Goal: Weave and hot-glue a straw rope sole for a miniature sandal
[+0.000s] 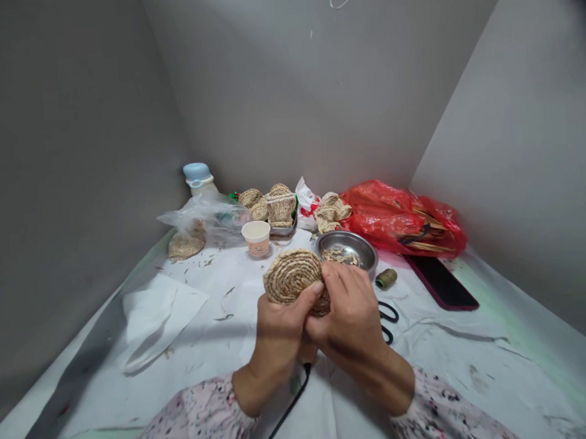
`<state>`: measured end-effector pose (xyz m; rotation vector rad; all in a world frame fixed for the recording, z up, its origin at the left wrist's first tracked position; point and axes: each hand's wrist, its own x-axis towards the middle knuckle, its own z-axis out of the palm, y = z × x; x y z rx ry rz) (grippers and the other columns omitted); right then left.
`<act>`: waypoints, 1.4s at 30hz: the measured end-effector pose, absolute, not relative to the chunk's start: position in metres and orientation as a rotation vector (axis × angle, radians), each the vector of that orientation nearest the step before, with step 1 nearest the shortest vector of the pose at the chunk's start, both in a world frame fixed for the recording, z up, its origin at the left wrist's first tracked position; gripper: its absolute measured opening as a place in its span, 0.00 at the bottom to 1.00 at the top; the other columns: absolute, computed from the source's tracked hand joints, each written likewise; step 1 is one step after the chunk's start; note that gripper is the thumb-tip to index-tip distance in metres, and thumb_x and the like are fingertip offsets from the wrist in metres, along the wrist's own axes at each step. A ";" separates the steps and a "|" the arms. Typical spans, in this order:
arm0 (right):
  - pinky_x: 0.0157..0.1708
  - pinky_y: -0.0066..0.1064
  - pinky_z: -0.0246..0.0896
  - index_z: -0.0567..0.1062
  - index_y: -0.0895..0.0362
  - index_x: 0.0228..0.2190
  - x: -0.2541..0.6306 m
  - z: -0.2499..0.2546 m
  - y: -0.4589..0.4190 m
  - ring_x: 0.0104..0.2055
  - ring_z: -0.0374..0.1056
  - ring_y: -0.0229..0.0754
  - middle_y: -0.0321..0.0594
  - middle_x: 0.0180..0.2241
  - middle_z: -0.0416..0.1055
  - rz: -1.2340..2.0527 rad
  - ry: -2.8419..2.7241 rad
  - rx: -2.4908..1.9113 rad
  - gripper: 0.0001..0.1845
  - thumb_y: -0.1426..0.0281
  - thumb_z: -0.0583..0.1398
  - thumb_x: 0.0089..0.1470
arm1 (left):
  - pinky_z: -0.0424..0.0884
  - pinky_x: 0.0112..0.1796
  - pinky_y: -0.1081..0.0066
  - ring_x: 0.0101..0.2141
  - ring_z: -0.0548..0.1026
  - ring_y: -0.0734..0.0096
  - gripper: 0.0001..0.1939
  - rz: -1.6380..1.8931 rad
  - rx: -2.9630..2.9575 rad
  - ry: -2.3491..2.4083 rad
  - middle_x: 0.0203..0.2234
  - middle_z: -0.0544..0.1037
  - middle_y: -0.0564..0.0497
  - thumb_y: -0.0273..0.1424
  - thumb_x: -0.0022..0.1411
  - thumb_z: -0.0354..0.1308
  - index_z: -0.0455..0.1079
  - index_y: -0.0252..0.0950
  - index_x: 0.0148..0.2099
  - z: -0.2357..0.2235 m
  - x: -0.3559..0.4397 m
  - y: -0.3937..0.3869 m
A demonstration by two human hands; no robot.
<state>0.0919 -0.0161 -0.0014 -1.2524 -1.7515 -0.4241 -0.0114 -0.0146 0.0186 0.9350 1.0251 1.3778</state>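
Observation:
Between my two hands is a round coiled straw piece (293, 275), tilted up so that its spiral rows face me. My left hand (283, 319) grips its lower left, the thumb lying across the front. On the right edge, the bent fingers of my right hand (346, 304) pinch the rim; what the fingertips press on is hidden. Below my hands a tan handle with a black cord (299, 392) shows in part. Just right of my right hand lie black scissor handles (387, 322), the blades hidden. A steel bowl (372, 255) with straw scraps stands right behind my hands.
A paper cup (257, 238), a clear plastic bag (211, 213) and woven straw pieces (280, 206) stand behind. A red plastic bag (379, 216) holds straw. A thread spool (386, 279) and a phone (442, 281) lie right, folded white paper (162, 314) left. Grey walls enclose the table.

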 end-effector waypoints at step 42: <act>0.56 0.48 0.57 0.74 0.56 0.51 0.161 0.010 0.004 0.56 0.66 0.55 0.49 0.49 0.75 1.779 -1.340 -0.559 0.36 0.52 0.69 0.42 | 0.67 0.32 0.72 0.27 0.75 0.69 0.17 0.765 0.801 0.408 0.27 0.80 0.44 0.35 0.52 0.68 0.77 0.27 0.39 0.025 -0.025 -0.002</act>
